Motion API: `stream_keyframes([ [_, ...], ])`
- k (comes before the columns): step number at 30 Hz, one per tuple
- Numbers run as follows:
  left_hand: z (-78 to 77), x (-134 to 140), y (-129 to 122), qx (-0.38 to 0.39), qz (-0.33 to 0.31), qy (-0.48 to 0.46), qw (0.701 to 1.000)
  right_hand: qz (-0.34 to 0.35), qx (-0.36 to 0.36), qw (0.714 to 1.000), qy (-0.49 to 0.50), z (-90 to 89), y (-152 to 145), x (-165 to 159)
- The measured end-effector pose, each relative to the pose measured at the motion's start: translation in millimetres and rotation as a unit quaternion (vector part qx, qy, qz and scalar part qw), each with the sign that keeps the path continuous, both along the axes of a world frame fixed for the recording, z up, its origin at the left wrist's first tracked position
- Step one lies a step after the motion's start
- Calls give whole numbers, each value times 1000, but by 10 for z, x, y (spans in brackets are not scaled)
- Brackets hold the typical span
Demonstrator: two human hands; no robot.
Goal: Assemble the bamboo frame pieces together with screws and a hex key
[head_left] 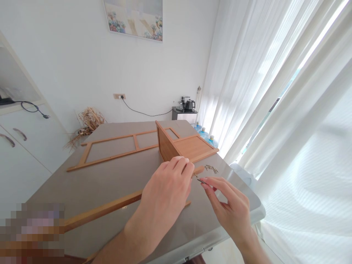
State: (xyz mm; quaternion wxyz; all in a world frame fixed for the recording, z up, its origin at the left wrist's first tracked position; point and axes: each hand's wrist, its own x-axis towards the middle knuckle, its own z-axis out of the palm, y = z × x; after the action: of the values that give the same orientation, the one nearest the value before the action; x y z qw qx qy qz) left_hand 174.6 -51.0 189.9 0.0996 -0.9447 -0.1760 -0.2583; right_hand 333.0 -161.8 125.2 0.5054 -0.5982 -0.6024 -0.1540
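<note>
My left hand is curled over a wooden bar that runs in from the lower left. The bar's end sticks out past my fingers on the right. At that end a small screw shows beside the wood. My right hand pinches a small, thin, dark metal tool between thumb and fingers, its tip close to the screw. My left palm and fingertips are hidden. Several loose screws lie on the table just beyond my right hand.
On the grey table lies an open wooden frame at the left. Behind my hands stand joined wooden panels. White curtains hang at the right. Beyond the table are water bottles and a kettle. A blurred patch covers the lower left.
</note>
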Motion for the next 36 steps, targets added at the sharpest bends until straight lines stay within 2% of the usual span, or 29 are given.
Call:
stream_keyframes([
  [12,-24,0,8,4,5,1,1000,31,14,999,7,-1,28,23],
  [20,-29,10,18,5,2,-6,1000,58,26,998,-29,16,26,67],
  [22,-33,9,16,5,2,-8,1000,54,9,998,7,5,20,48],
  [25,-37,6,9,5,1,-9,1000,45,-48,991,117,6,22,-15],
  [27,-37,4,4,3,1,-10,1000,64,-102,969,215,29,35,-67],
  [29,-34,1,1,-2,-2,-12,1000,106,-147,936,303,62,55,-114],
  [32,-29,-2,7,-10,-5,-12,1000,165,-173,892,383,87,85,-161],
  [34,-25,-3,14,-16,-5,-8,1000,174,-163,887,395,68,97,-178],
  [36,-19,-6,17,-22,-3,-2,1000,152,-139,904,374,24,97,-190],
])
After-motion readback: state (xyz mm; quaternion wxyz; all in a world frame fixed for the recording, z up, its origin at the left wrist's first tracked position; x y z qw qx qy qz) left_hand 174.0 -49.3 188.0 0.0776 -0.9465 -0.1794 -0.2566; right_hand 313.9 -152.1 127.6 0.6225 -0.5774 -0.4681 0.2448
